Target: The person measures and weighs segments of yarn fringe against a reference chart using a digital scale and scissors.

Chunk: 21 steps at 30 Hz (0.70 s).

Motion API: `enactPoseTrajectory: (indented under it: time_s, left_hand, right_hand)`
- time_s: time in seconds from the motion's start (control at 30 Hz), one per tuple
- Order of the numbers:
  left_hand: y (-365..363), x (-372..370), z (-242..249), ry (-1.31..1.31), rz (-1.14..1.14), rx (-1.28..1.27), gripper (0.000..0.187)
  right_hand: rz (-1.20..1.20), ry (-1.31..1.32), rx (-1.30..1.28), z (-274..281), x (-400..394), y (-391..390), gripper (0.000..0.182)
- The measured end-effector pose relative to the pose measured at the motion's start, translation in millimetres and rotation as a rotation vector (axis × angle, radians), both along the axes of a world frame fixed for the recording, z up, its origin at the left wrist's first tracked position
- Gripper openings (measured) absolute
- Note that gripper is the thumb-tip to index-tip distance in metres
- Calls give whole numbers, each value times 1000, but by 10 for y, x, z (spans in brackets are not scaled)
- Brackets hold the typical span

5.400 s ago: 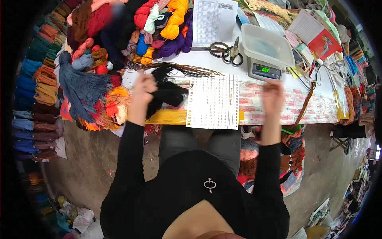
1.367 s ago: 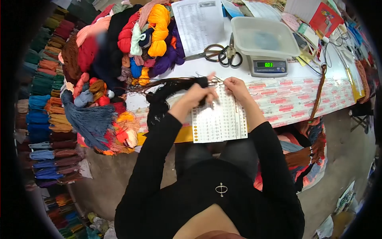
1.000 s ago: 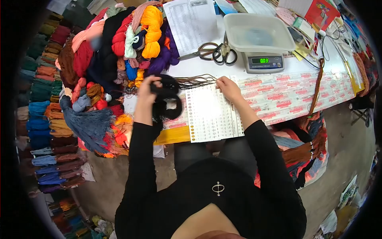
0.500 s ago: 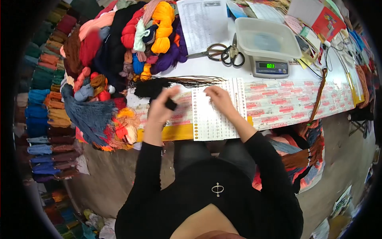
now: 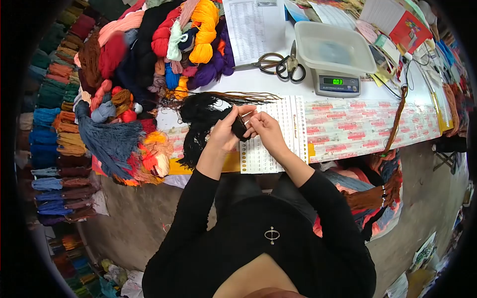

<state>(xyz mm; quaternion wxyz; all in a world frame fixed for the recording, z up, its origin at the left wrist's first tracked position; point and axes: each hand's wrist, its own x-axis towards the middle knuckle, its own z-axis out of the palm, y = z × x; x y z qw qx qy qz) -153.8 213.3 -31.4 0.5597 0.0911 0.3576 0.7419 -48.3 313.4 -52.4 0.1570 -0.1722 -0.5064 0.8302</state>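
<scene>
My left hand point(image 5: 224, 134) is closed around one end of a hank of black yarn point(image 5: 198, 111), whose loose strands spread out leftward over the table. Close beside it, my right hand point(image 5: 271, 131) has its fingertips pinched together at the held end of the yarn. Whether a strand lies between those fingertips is too small to tell. Beneath both hands lies a white card with rows of holes point(image 5: 300, 141) along its sides. Thin dark strands point(image 5: 248, 96) stretch across the card's top edge.
A heap of coloured yarn point(image 5: 112, 136) covers the table's left side. Scissors point(image 5: 268, 63) and shears point(image 5: 292, 67) lie beyond the card. A digital scale point(image 5: 338, 84) carries a clear plastic tub point(image 5: 335, 49). A brown yarn bundle point(image 5: 397, 119) hangs over the front edge.
My left hand has moved right and raised the black yarn, which now spreads further toward the table's front edge. My right hand has come off the card to meet it.
</scene>
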Motion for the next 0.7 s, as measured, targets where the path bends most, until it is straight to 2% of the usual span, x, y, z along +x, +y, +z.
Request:
enactPoseTrajectory:
  time_s: [0.03, 0.13, 0.33, 0.5, 0.57, 0.6, 0.63, 0.7]
  left_hand:
    - [-3, -6, 20, 15, -56, 65, 49]
    - [16, 85, 91, 120, -18, -83, 50]
    - [40, 90, 11, 151, -9, -97, 45]
    - [54, 55, 97, 53, 217, -162, 42]
    - [68, 49, 156, 70, 338, -228, 41]
    - [-9, -107, -63, 139, 290, -148, 40]
    - [-31, -118, 111, 263, 253, -270, 41]
    - [-275, -549, -75, 19, 76, -177, 39]
  right_hand:
    - [4, -11, 36, 31, 5, -2, 14]
    - [10, -27, 112, 94, 20, -1, 14]
    - [-52, -30, 140, 22, 16, -14, 14]
    - [-27, -29, 79, 47, 74, 38, 15]
    - [-47, 35, 167, 38, 96, 75, 16]
    - [-58, 67, 210, 31, 115, 109, 18]
    - [-45, 79, 64, 170, 168, 211, 20]
    - [-125, 362, -407, 405, 388, 584, 16]
